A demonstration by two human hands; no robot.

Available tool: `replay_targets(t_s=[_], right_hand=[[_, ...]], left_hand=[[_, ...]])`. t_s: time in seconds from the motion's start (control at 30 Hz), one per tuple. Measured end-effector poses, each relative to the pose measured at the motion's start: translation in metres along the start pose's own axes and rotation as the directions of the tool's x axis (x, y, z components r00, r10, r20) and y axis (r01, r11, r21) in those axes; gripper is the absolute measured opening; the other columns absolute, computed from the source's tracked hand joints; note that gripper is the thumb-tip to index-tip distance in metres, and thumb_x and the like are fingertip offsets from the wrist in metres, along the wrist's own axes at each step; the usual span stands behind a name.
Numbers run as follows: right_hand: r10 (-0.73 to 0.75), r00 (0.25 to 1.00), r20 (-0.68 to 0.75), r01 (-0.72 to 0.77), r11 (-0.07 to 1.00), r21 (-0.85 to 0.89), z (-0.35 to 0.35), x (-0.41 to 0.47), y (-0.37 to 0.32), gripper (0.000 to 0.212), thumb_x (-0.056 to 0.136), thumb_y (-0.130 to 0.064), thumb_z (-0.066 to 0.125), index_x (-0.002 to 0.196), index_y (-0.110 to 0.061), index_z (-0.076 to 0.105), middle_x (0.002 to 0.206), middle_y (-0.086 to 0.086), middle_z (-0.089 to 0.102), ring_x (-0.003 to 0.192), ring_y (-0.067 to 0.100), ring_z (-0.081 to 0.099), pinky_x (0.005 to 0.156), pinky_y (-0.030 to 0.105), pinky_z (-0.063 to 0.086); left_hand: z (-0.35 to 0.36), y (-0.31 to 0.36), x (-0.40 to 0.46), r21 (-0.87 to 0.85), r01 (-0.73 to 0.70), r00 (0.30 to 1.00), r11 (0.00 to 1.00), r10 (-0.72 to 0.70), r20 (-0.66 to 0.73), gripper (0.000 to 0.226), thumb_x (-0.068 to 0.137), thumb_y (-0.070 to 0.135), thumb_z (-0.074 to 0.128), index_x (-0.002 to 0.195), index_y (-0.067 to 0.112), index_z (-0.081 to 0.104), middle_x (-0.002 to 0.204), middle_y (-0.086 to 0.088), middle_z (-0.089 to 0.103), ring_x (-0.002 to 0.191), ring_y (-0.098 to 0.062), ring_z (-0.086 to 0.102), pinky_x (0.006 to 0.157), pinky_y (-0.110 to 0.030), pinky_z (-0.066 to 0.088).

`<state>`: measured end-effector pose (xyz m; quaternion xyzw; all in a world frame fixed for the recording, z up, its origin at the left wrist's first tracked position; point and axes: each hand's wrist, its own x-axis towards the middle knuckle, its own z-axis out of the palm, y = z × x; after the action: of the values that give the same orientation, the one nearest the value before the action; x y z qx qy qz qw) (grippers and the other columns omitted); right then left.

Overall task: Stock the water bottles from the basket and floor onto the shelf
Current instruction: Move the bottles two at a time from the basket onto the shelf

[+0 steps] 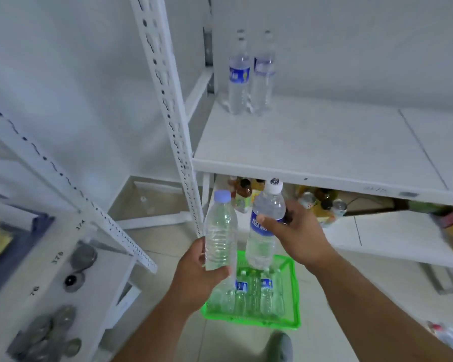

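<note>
Bottles on shelf: two [251, 74] upright at the shelf's [324, 142] back left corner
Left hand [194, 278]: grips unlabelled bottle [220, 231]
Right hand [298, 231]: grips labelled bottle [266, 226]
Basket [293, 291]: on floor, bottles inside

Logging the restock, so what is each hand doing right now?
Left hand: fingers curled round the unlabelled bottle, held upright.
Right hand: fingers gripping the blue-labelled bottle, above the green basket.

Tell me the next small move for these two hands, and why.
Probably lift both bottles to the shelf beside the two standing bottles: the left hand grips an unlabelled bottle, the right hand a labelled bottle, both above the green basket.
</note>
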<state>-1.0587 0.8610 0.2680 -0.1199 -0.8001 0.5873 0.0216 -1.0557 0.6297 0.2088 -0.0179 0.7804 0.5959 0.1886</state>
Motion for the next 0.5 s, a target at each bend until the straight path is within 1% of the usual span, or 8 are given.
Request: replay_targets(t_s=[0.1,0.13,0.2,0.27,0.37,0.4,0.5], right_hand=[[-0.061,0.998,-0.028,0.061,0.998,0.002,-0.006,-0.026,-0.050,0.020,0.085,-0.025,0.079,0.104,-0.023,0.073,0.095,-0.008,0.078,0.089,0.008,0.073,0.083,0.034,0.057],[-0.084,0.995,-0.045,0.084,0.996,0.001,-0.008,-0.032,-0.063,0.021,0.085,-0.027,0.079,0.105,-0.023,0.074,0.094,-0.009,0.078,0.089,0.006,0.073,0.082,0.032,0.057],[-0.107,0.991,-0.077,0.108,0.994,0.011,-0.011,-0.039,-0.082,0.020,0.084,-0.028,0.079,0.103,-0.023,0.075,0.093,-0.010,0.078,0.088,0.006,0.073,0.082,0.031,0.057],[-0.137,0.986,-0.090,0.138,0.990,0.005,-0.016,-0.044,-0.097,0.018,0.084,-0.028,0.079,0.101,-0.023,0.075,0.092,-0.009,0.078,0.088,0.008,0.073,0.083,0.034,0.058],[-0.170,0.980,-0.099,0.169,0.985,-0.017,-0.024,-0.046,-0.113,0.019,0.083,-0.034,0.078,0.099,-0.024,0.075,0.092,-0.007,0.078,0.087,0.013,0.073,0.085,0.043,0.059],[-0.179,0.979,-0.103,0.177,0.984,-0.022,-0.027,-0.045,-0.117,0.020,0.082,-0.037,0.078,0.098,-0.025,0.075,0.091,-0.007,0.078,0.086,0.014,0.073,0.085,0.045,0.058],[-0.179,0.979,-0.102,0.179,0.984,-0.011,-0.037,-0.036,-0.123,0.030,0.076,-0.049,0.076,0.098,-0.029,0.074,0.092,-0.007,0.077,0.086,0.015,0.074,0.085,0.049,0.058]], left_hand=[[-0.015,0.029,-0.028,0.027,-0.055,0.998,0.998,0.055,0.009,0.064,0.070,0.008,0.085,0.123,0.033,0.059,0.107,0.011,0.074,0.102,-0.010,0.069,0.090,-0.033,0.056],[-0.019,0.039,-0.034,0.024,-0.075,0.997,0.997,0.075,0.006,0.066,0.068,0.009,0.086,0.124,0.032,0.059,0.108,0.010,0.074,0.102,-0.011,0.069,0.093,-0.037,0.056],[-0.023,0.055,-0.042,0.017,-0.109,0.994,0.994,0.109,-0.007,0.070,0.061,0.016,0.087,0.123,0.031,0.059,0.108,0.008,0.075,0.102,-0.013,0.069,0.094,-0.040,0.055],[-0.024,0.070,-0.047,0.008,-0.138,0.990,0.990,0.138,-0.019,0.072,0.058,0.018,0.087,0.123,0.029,0.059,0.106,0.007,0.075,0.100,-0.013,0.070,0.093,-0.038,0.056],[-0.023,0.089,-0.047,-0.001,-0.186,0.982,0.983,0.186,-0.015,0.064,0.067,0.000,0.085,0.120,0.025,0.060,0.103,0.008,0.076,0.097,-0.009,0.071,0.081,-0.022,0.055],[-0.022,0.095,-0.046,0.000,-0.202,0.979,0.979,0.202,-0.014,0.062,0.068,-0.003,0.084,0.119,0.025,0.061,0.102,0.009,0.076,0.097,-0.009,0.071,0.080,-0.020,0.054],[-0.017,0.108,-0.038,0.021,-0.230,0.973,0.973,0.230,-0.021,0.061,0.066,0.000,0.084,0.117,0.025,0.062,0.103,0.010,0.076,0.098,-0.009,0.071,0.086,-0.025,0.054]])
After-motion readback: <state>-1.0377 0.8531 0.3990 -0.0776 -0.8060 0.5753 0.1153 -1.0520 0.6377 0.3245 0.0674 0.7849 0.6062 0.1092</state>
